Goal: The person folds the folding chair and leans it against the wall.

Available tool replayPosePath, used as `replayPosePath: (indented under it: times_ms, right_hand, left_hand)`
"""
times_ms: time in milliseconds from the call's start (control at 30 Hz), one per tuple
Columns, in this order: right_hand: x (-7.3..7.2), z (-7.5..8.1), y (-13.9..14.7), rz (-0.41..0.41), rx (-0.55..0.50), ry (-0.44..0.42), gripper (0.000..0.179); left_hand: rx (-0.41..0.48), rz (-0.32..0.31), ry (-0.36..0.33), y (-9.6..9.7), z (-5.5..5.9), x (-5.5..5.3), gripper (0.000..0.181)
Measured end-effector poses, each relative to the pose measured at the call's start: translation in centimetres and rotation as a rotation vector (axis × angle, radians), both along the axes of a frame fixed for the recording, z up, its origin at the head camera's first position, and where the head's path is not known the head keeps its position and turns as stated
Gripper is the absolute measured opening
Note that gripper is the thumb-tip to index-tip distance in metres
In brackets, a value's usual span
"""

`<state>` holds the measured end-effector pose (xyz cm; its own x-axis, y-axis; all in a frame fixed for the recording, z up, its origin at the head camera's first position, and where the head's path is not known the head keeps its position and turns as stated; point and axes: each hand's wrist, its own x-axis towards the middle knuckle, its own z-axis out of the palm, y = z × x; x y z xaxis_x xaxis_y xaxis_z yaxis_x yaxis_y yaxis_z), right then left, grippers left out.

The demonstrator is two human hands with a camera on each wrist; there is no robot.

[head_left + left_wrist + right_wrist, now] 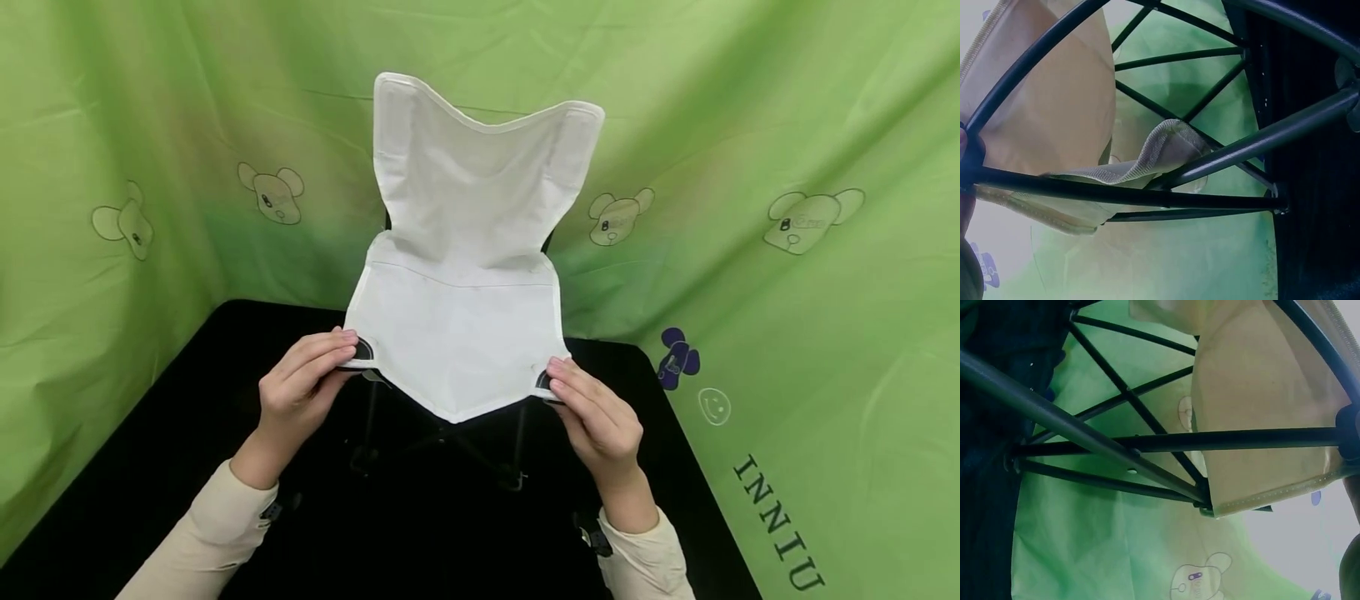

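Observation:
A small folding chair with a white fabric seat (457, 333) and backrest stands on a black table (187, 433) in the head view. Its black metal frame (442, 442) shows below the seat. My left hand (303, 379) pinches the seat's front left corner at its black cap (363, 350). My right hand (592, 408) pinches the front right corner. The left wrist view looks up through the frame rods (1147, 194) at the fabric underside (1054, 106). The right wrist view shows crossed rods (1147, 444) and fabric (1266, 394) from below.
Green cloth printed with cartoon mice (750, 250) hangs behind and at both sides of the table. The lettering INNIU (780, 525) runs down the cloth at right. Cream sleeves (225, 533) cover both forearms.

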<state>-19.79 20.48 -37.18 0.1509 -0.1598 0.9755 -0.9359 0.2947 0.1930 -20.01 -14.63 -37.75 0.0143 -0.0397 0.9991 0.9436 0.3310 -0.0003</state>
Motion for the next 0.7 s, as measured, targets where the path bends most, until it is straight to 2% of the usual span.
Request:
replayPosePath:
  times_ms: [167,333,700]
  right_hand:
    - [-0.06,0.00,0.03,0.017,-0.011,-0.030,0.015]
    - [-0.25,0.28,-0.25,0.058,-0.052,-0.084,0.017]
    - [-0.60,0.53,-0.68,0.103,-0.080,-0.115,0.018]
  left_hand:
    - [0.012,-0.004,-0.014,0.22,0.11,0.19,0.014]
    - [0.031,-0.034,-0.051,0.32,0.12,0.12,0.016]
    - [0.023,-0.087,-0.074,0.56,0.31,-0.27,0.018]
